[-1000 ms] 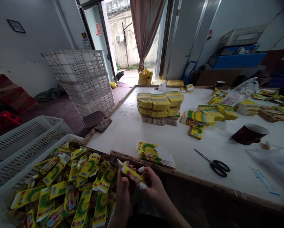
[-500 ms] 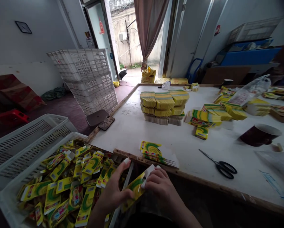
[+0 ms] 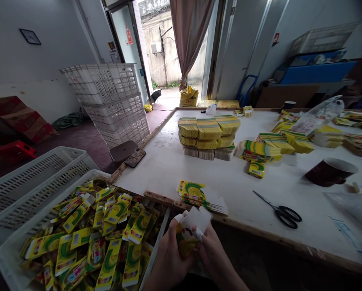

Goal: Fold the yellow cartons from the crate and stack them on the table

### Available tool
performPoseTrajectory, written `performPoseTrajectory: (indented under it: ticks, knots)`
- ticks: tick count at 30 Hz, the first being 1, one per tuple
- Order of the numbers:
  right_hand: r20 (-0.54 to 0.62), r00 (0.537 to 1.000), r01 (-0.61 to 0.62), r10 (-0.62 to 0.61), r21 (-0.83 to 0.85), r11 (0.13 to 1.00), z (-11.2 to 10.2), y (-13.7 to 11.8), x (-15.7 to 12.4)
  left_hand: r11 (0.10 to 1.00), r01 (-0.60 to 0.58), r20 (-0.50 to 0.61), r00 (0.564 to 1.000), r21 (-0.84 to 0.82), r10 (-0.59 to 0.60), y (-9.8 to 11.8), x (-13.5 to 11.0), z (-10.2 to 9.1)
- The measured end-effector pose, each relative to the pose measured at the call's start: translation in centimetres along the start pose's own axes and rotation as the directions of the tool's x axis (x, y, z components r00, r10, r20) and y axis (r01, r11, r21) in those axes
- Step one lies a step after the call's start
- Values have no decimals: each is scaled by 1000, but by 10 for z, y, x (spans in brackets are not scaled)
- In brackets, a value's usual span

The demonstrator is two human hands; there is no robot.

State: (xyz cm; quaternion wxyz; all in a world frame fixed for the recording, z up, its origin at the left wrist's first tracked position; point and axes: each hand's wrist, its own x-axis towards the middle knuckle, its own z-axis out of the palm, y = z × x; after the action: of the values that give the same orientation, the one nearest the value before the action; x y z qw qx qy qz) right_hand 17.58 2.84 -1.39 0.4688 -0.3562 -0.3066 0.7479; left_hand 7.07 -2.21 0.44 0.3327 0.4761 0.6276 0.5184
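Note:
Both my hands hold one small yellow-and-green carton (image 3: 189, 231) just below the table's near edge. My left hand (image 3: 168, 258) wraps its fingers round the carton's lower left side. My right hand (image 3: 215, 255) pinches its white upper flaps from the right. A short pile of flat printed cartons (image 3: 199, 195) lies on the white table (image 3: 169, 161) right above my hands. To the left, a white plastic crate (image 3: 8, 246) is filled with several folded yellow-green cartons (image 3: 108, 238).
Black scissors (image 3: 279, 210) lie on the table to the right, a dark mug (image 3: 331, 171) beyond them. Bundled carton stacks (image 3: 209, 135) stand mid-table. An empty crate (image 3: 32, 178) and stacked crates (image 3: 111, 101) are at left; a phone (image 3: 135, 157) rests at the table's corner.
My left hand came back from the crate's edge to the carton. The carton went from lying flat and slanted to upright between both hands, white flaps on top.

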Motion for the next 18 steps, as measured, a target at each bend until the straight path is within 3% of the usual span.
performPoseTrajectory:
  ticks: [3, 6, 8, 11, 14, 18]
  knots:
    - [67, 997, 20, -23, 42, 999, 8, -6, -5, 998, -57, -155, 986, -21, 53, 1, -1, 7]
    - [208, 973, -106, 98, 30, 994, 8, -9, -4, 993, -120, -109, 987, -19, 117, -1, 1, 4]
    - [257, 958, -119, 123, -32, 992, 5, -11, -1, 993, -115, -34, 993, -15, 115, -3, 4, -2]
    - [273, 962, 57, 20, -269, 962, -1, -15, 1, 998, -55, 102, 993, 31, 51, -7, 8, -11]
    - [363, 929, 271, -76, -524, 808, -4, -19, -3, 996, -74, 241, 969, 40, 63, -11, 11, -15]
    - [475, 876, 412, -86, -642, 647, -6, -17, -10, 995, -103, 263, 960, 4, 98, -15, 15, -12]
